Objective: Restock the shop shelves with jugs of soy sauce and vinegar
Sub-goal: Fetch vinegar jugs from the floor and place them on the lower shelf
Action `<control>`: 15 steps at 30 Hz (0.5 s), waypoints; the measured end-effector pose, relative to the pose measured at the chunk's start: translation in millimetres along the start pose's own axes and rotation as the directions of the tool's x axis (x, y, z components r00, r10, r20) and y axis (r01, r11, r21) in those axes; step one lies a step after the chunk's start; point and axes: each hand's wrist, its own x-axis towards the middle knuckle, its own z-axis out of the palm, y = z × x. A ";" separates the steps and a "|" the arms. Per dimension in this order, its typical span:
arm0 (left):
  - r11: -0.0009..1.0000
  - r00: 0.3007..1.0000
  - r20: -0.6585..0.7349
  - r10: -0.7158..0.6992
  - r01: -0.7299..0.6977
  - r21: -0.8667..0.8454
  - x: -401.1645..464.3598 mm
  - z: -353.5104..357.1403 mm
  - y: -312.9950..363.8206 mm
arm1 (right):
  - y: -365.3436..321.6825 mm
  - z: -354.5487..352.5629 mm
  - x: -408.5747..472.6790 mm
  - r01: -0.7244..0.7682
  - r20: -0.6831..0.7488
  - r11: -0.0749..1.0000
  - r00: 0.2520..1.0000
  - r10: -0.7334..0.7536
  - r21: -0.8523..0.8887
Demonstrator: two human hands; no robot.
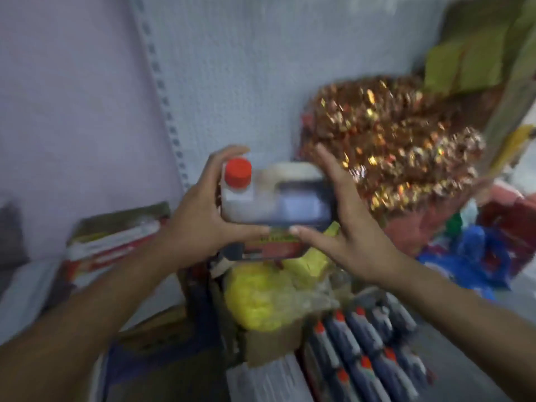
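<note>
A clear plastic jug (278,195) of dark sauce with a red cap (238,173) is held up in front of the white shelf back panel. Its cap end points left and a red label shows on its lower side. My left hand (200,210) grips the cap end, with fingers curled over the top and the thumb underneath. My right hand (353,227) presses on the other end, its fingers straight along the side and the thumb under the front edge. The picture is blurred by motion.
Gold tinsel (391,140) is piled on the right just behind the jug. Below lie a yellow bag (258,294) in a carton and several dark bottles (371,343) with red tips. Flat boxes (113,236) are stacked at the left beside the slotted shelf upright (162,91). A blue bag (478,256) lies at the right.
</note>
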 end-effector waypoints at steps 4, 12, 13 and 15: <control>0.995 0.980 -0.192 0.060 -0.042 0.096 -8.4 -119.8 113.1 | -113.6 -15.8 105.4 0.213 -0.031 0.971 0.977 -0.211 0.112; 0.977 0.869 -0.491 0.062 0.047 0.206 -91.0 -275.1 174.2 | -253.3 66.5 220.2 0.411 0.021 0.825 0.891 -0.453 0.389; 0.977 0.855 -0.515 0.059 0.057 0.207 -100.2 -289.9 172.5 | -264.6 83.4 230.0 0.413 0.030 0.808 0.883 -0.468 0.420; 0.971 0.827 -0.560 0.046 0.093 0.218 -116.7 -321.8 167.0 | -285.8 117.0 250.8 0.384 0.073 0.783 0.876 -0.476 0.490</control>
